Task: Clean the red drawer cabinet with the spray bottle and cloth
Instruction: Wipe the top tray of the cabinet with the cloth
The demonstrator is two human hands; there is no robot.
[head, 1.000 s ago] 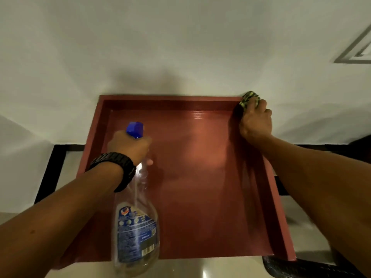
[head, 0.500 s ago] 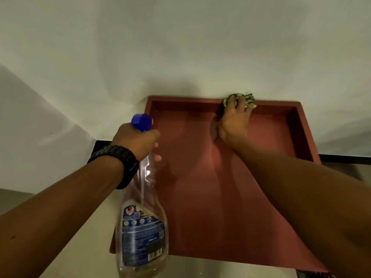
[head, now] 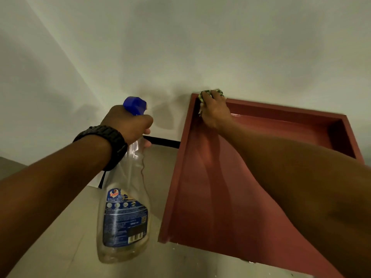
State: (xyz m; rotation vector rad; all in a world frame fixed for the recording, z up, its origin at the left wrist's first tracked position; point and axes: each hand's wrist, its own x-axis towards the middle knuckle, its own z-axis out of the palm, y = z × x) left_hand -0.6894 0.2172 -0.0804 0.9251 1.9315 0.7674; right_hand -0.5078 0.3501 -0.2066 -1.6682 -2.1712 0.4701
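The right hand [head: 215,111] fingers are pressing the cloth [head: 204,95] into the red drawer cabinet [head: 210,197]'s far left corner; left hand [head: 128,123] fingers are gripping the spray bottle [head: 124,213], hanging left of it, over the floor [head: 60,247].

Two hands [head: 128,123], one spray bottle [head: 124,213], one cloth [head: 202,95], one red cabinet top [head: 200,197], one black wristband [head: 108,141].

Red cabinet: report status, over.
Left hand grips spray bottle, held off to the side. Right hand presses cloth into red cabinet's far left corner. Nothing in the way.
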